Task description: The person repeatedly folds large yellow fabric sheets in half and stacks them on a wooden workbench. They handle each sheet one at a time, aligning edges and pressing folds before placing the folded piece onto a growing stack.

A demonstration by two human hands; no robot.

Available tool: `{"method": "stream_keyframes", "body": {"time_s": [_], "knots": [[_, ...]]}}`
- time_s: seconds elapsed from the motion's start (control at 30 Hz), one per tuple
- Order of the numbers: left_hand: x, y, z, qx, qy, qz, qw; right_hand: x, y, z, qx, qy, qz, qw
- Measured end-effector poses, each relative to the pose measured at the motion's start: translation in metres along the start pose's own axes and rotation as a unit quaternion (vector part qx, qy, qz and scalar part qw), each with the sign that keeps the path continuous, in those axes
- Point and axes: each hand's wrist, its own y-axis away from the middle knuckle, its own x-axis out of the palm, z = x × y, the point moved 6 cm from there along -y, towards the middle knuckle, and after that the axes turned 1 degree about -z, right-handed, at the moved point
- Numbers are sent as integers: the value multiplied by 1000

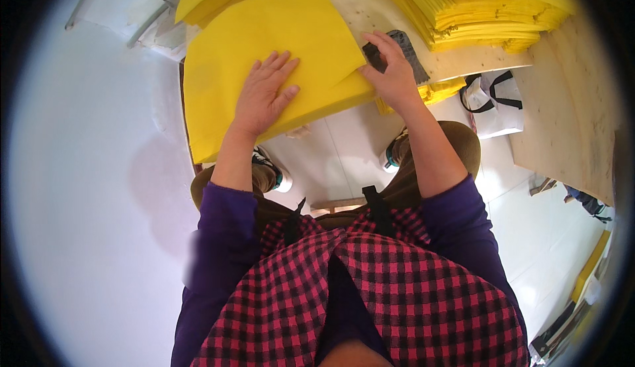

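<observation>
My left hand [264,92] lies flat, fingers spread, on a stack of large yellow sheets [264,43] resting on a wooden table. My right hand [390,72] is at the right edge of that stack, fingers curled over a dark grey ridged tool [410,49] that it presses against the sheets. A taller pile of yellow sheets [489,6] stands at the back right of the table.
The pale wooden table [463,66] curves away to the right [569,115]. A white bag with black handles [496,102] sits on the white floor beneath it. My shoes [278,175] show below the table edge. A white wall fills the left.
</observation>
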Motion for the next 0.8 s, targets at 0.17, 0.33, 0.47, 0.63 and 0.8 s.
{"method": "stream_keyframes", "body": {"time_s": [0.17, 0.33, 0.47, 0.63, 0.8], "knots": [[-2, 1, 1, 2, 8, 8, 1000, 8, -15, 18, -134, 58, 43, 988], [-4, 1, -1, 12, 8, 16, 1000, 16, -39, 21, -108, -6, 51, 993], [-4, 1, -3, 17, 1, 11, 1000, 22, -54, 20, -83, -66, 51, 993], [-1, 0, 1, -1, 11, 2, 1000, 21, -54, 17, -60, -112, 39, 991], [-1, 1, 3, 7, 3, -9, 1000, -10, -49, 3, 7, -104, 19, 994]]}}
